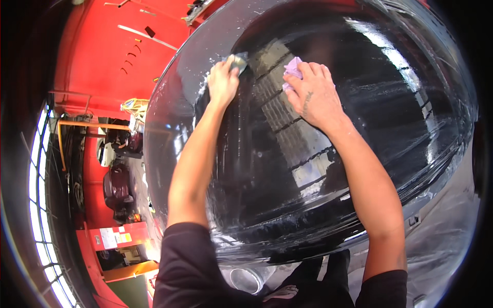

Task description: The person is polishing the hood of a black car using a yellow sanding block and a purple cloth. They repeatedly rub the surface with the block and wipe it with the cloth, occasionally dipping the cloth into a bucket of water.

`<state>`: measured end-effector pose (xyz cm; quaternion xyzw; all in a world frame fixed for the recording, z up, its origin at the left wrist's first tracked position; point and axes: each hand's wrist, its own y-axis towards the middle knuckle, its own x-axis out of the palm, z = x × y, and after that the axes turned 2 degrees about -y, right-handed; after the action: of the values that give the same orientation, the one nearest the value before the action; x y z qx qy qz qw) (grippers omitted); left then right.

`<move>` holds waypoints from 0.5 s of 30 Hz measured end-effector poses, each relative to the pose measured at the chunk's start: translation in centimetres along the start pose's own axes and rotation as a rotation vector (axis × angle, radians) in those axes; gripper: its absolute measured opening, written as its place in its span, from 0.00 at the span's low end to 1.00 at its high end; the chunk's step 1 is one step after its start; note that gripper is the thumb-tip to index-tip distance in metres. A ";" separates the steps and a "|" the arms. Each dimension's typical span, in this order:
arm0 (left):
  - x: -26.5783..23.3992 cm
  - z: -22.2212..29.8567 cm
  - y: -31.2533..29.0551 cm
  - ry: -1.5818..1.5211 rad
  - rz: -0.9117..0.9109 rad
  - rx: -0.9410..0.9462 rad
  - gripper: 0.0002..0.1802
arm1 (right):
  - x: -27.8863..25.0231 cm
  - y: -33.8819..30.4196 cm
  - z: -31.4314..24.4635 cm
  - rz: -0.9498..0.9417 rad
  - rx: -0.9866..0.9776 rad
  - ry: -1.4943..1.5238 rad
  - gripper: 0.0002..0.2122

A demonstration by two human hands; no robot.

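Note:
A large, glossy black curved car panel [246, 169] spreads out in front of me, with pale streaks and smears on it. My left hand [222, 86] is closed on a small greenish-grey pad [239, 63], pressed to the panel's far left part; its exact kind is blurred. To the right, a crumpled lilac cloth [294, 68] is bunched under the fingers of my right hand [317, 97], which rests on the panel. Both arms reach forward over the near edge.
Translucent plastic sheeting [441, 241] hangs at the lower right. A round clear bucket [245, 280] stands below the near edge. Over at the left are a red wall [113, 61], an orange bar [95, 124] and a dark red car part [117, 185].

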<state>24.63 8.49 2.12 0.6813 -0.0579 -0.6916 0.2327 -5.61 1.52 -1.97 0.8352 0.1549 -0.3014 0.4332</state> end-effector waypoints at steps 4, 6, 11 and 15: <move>0.1 4.9 -5.3 -0.036 0.037 0.143 0.27 | -1.4 -0.4 2.5 -0.047 0.021 -0.052 0.16; -3.2 6.8 -14.0 -0.092 -0.021 0.192 0.32 | -1.5 -0.9 3.3 -0.003 0.019 -0.061 0.15; -8.1 3.5 -20.5 -0.163 -0.147 0.239 0.34 | -1.6 -0.2 0.7 -0.072 0.072 -0.043 0.13; -2.1 -3.6 -2.0 0.031 -0.030 -0.030 0.25 | -0.7 0.3 -1.4 -0.054 0.045 0.038 0.14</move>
<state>27.59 11.95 3.02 0.6890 -0.0335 -0.6853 0.2333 -5.51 2.57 -0.71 0.8458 0.1789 -0.3005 0.4028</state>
